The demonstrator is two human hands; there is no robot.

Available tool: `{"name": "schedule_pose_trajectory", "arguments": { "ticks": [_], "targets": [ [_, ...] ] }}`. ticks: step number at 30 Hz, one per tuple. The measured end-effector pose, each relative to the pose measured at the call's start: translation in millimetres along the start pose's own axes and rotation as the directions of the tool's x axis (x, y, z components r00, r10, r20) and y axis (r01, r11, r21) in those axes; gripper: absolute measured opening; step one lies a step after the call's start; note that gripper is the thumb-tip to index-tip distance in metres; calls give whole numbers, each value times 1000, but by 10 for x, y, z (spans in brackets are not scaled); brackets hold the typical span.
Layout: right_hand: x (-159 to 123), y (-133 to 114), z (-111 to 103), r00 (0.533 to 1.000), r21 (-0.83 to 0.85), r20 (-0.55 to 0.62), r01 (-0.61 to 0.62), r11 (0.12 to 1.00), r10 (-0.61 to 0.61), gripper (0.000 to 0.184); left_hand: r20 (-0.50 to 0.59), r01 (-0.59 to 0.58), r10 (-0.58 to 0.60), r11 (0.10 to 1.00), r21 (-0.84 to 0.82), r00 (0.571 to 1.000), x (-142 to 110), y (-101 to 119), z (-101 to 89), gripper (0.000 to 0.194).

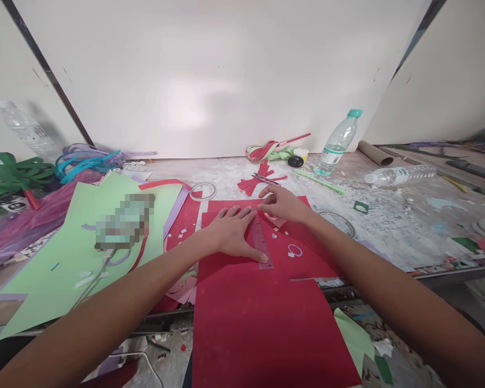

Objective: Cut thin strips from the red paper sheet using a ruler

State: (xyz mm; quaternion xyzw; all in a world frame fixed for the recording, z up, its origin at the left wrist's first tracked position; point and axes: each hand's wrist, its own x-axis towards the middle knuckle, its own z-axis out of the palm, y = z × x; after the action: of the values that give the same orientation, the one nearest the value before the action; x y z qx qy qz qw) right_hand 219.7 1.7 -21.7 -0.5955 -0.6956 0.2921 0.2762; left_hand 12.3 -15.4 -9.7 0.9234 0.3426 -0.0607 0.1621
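Observation:
My left hand (232,233) lies spread on red paper (262,323), its fingertips and thumb pressing a transparent pinkish ruler (261,242) flat. At the ruler's far end, my right hand (285,206) is closed in a pinch low over the paper. Whatever sits between its fingertips is too small or hidden to make out. Just beyond the right hand, a pair of scissors (267,180) rests on cut, fringed red paper (250,186). A purple paper ring (295,250) and small scraps lie on the red paper, which hangs over the table's front edge.
Green sheets (64,237) carry a blurred-out phone-like object (125,222) with a cable at left. A tape roll (202,191) sits behind my left hand. An upright bottle (337,145), a lying bottle (402,175) and a cardboard tube (375,153) are at right, before a white panel (218,75).

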Motion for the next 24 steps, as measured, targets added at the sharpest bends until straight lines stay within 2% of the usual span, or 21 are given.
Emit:
{"name": "schedule_pose_trajectory", "arguments": {
  "ticks": [5,10,15,20,24],
  "targets": [
    [-46,8,-16,992,-42,123,14,999,-9,22,-14,-12,12,1000,7,1000,9,-5,7,124],
    [-93,-62,-23,983,55,183,-14,998,4,24,-5,-1,1,1000,-6,1000,-11,7,-7,126],
    [-139,-109,-96,988,52,156,-9,999,1,28,-8,2,-2,1000,7,1000,-9,8,-3,124],
    [-173,-55,-90,977,-2,209,-33,999,33,31,0,10,-10,1000,-3,1000,-7,20,0,126],
    [-178,-49,-64,975,20,217,-47,999,41,31,3,10,-10,1000,-1,1000,-8,29,-1,126]
  ]
}}
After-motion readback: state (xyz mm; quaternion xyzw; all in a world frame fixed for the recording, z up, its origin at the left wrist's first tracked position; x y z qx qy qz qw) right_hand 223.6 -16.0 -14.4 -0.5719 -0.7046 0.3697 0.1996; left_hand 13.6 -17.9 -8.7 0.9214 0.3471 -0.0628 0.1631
